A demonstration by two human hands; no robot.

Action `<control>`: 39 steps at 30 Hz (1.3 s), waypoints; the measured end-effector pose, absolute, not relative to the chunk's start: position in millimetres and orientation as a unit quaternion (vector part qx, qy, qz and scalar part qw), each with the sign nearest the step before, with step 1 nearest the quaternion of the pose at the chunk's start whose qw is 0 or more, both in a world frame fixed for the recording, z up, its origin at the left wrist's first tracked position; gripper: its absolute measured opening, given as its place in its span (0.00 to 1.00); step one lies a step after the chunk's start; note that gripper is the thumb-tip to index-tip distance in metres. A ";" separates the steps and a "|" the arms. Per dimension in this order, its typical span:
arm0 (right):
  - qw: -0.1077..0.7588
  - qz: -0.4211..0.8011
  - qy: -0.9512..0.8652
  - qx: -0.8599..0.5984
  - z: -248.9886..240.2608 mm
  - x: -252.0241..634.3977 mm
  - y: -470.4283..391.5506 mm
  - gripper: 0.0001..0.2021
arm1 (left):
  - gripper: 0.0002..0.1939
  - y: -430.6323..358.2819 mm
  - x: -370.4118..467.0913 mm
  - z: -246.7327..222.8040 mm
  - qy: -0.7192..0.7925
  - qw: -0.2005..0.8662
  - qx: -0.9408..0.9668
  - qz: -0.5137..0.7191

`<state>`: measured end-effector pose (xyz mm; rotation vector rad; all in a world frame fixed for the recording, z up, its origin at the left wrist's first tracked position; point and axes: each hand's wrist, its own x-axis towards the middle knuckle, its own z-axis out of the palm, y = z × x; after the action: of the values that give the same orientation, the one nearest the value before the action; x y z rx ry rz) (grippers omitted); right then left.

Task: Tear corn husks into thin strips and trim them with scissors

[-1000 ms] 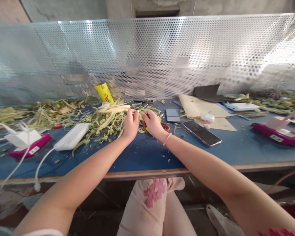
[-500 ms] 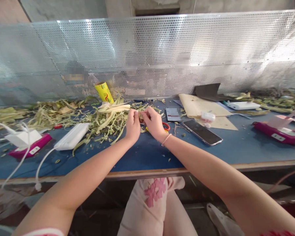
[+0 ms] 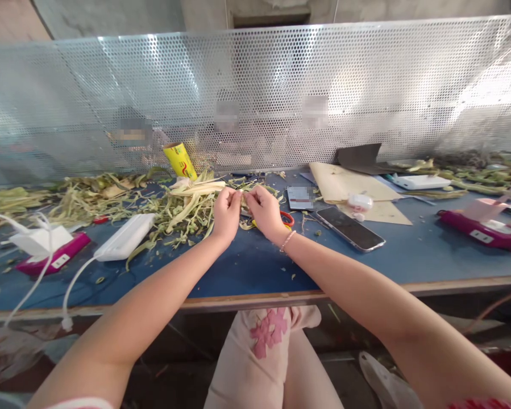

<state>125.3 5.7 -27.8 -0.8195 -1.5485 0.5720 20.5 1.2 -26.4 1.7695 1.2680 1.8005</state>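
My left hand (image 3: 227,213) and my right hand (image 3: 265,212) meet fingertip to fingertip above the blue table (image 3: 246,272). Both are closed in a pinch. Whatever lies between the fingertips is too small and hidden to name. Beside my left hand spreads a heap of pale green plant strips and stems (image 3: 182,210), with a thicker whitish stalk (image 3: 206,187) on top. Partly covered by my right hand is a red-orange loop (image 3: 287,218), perhaps a tool handle, with some yellow by it.
A yellow tube (image 3: 181,161) leans at the back. White power bank (image 3: 125,237) and magenta power strip (image 3: 53,255) lie left. To the right are a phone (image 3: 349,228), a card (image 3: 300,197), beige paper (image 3: 353,184) and another magenta strip (image 3: 485,230). A perforated metal screen (image 3: 272,85) stands behind.
My left hand has shifted slightly left, so the gap between the hands is a little wider. My right hand stays nearly in place. The things on the table have not moved.
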 end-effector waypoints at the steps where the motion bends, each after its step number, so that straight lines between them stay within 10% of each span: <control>1: 0.609 0.251 -0.662 -0.358 -27.1 126.2 7.4 0.12 | 0.12 1.7 20.5 -26.5 0.442 0.157 0.618 0.630; 31: 0.557 0.506 -0.563 -0.342 -23.5 124.1 13.4 0.13 | 0.08 1.1 18.6 -31.8 0.458 0.084 0.658 0.591; 39: 0.582 0.277 -0.674 -0.361 -27.1 131.3 15.8 0.15 | 0.13 -1.3 26.4 -33.0 0.437 0.254 0.612 0.608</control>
<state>131.3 15.8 -27.1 -0.8434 -1.5753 0.6465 26.4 -1.3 -33.0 1.6636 1.1868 1.6520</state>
